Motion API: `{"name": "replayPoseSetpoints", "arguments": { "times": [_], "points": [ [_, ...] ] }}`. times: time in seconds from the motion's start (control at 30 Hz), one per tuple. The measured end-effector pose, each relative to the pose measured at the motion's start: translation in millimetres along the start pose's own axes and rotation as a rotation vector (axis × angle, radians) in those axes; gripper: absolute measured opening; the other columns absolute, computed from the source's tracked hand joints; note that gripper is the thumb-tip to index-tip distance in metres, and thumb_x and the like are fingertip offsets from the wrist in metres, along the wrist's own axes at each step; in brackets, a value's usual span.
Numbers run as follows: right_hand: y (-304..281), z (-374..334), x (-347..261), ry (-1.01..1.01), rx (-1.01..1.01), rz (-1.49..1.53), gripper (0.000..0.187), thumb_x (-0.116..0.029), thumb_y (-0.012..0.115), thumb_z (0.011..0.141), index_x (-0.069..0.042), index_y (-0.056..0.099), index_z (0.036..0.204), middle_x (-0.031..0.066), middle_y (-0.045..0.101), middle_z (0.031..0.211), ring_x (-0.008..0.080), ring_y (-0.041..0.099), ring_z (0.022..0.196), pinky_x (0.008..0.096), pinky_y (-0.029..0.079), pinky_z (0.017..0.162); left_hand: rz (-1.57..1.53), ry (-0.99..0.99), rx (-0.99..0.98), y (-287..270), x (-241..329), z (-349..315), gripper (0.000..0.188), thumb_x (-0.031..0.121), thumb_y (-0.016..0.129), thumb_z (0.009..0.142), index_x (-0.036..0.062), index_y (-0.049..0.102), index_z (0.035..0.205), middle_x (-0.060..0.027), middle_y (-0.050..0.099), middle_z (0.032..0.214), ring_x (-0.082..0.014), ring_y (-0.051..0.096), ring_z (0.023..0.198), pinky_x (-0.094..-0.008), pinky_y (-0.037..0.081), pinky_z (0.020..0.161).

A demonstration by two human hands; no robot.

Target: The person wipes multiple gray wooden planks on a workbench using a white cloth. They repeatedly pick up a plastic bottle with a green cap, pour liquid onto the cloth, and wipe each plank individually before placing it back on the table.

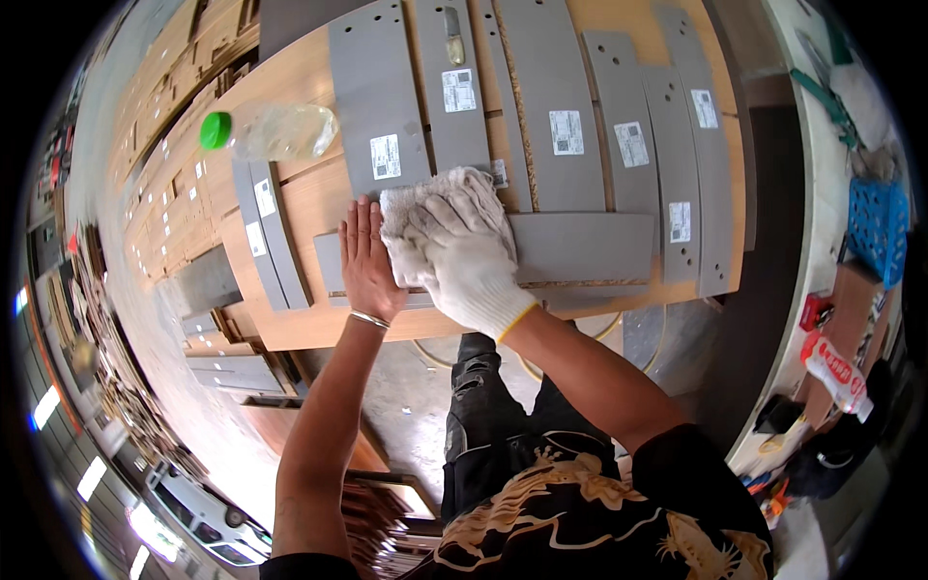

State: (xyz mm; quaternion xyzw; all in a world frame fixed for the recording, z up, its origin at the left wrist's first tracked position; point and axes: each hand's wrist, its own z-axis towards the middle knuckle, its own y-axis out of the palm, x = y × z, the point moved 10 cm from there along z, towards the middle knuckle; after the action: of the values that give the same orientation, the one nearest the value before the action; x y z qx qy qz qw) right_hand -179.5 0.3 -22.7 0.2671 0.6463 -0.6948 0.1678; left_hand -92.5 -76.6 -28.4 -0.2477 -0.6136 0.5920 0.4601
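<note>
A grey board [585, 246] lies crosswise along the near side of the wooden worktop [300, 329]. My left hand [369, 266], bare with a bracelet at the wrist, rests flat near its left end, fingers stretched out. In a white knitted glove, my right hand [464, 266] grips a crumpled, greyish-white cloth [454, 193] and presses it onto the board, hiding the surface beneath. Beyond the cloth, several grey panels with white labels lie lengthwise, among them a wide panel [382, 97]. A small knife [452, 37] lies on one of them.
A clear bottle with a green cap [216, 130] lies on the worktop's left. Two narrow grey strips [271, 232] are below it. Stacked wooden boards [164, 213] stand farther left. At right, a side bench holds a blue basket [878, 230] and a red-and-white bottle [836, 372].
</note>
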Motion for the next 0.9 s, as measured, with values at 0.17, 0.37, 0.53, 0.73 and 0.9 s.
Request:
{"name": "replayPoseSetpoints", "arguments": {
  "times": [0.17,0.37,0.53,0.73,0.9],
  "points": [
    [-57.7,-73.2,102.5,0.492,0.111,0.984,0.032,-0.007,0.059,0.099,0.002,0.067,0.129,0.0065,0.073,0.109,0.0151,0.066,0.091,0.0305,0.052,0.079,-0.007,-0.118,0.271,-27.2,43.6,-38.4,0.057,0.009,0.048,0.102,-0.0073,0.039,0.156,-0.0307,0.038,0.162,-0.0498,0.033,0.153,-0.0632,0.023,0.125],
    [-102.0,-93.5,78.2,-0.009,-0.092,0.218,0.051,-0.009,0.065,0.09,-0.001,0.064,0.14,0.0181,0.064,0.141,0.0281,0.056,0.137,0.0422,0.039,0.118,-0.469,0.249,-0.091,41.9,255.6,-55.3,0.045,0.015,0.063,0.086,-0.0034,0.067,0.127,-0.0209,0.062,0.139,-0.0379,0.052,0.141,-0.0518,0.037,0.122],
    [-61.2,-57.9,39.0,-0.186,-0.174,-0.161,0.053,-0.024,0.07,0.089,-0.009,0.067,0.14,0.0132,0.062,0.148,0.0317,0.046,0.148,0.0495,0.023,0.13,-0.517,0.081,-0.238,110.8,263.4,-40.9,0.057,0.019,0.058,0.091,0.0012,0.058,0.145,-0.0164,0.056,0.152,-0.0335,0.046,0.147,-0.048,0.032,0.127],
    [34.3,32.7,-28.6,-0.239,-0.153,-0.283,0.063,-0.03,0.067,0.092,-0.011,0.056,0.15,0.0119,0.049,0.161,0.0303,0.034,0.156,0.0472,0.015,0.132,-0.248,0.335,-0.197,111.3,267.4,-11.8,0.06,0.031,0.05,0.096,0.0055,0.053,0.15,-0.0194,0.044,0.162,-0.0363,0.038,0.153,-0.0584,0.025,0.129],
    [46.8,47.8,-54.5,-0.285,-0.257,-0.241,0.064,-0.029,0.064,0.093,-0.011,0.053,0.153,0.0138,0.047,0.161,0.0339,0.032,0.155,0.0473,0.016,0.131,-0.554,0.254,0.008,119.0,231.8,17.1,0.055,0.04,0.054,0.097,0.0068,0.056,0.141,-0.0205,0.033,0.169,-0.0409,0.025,0.159,-0.0682,0.013,0.129]
  ]
}}
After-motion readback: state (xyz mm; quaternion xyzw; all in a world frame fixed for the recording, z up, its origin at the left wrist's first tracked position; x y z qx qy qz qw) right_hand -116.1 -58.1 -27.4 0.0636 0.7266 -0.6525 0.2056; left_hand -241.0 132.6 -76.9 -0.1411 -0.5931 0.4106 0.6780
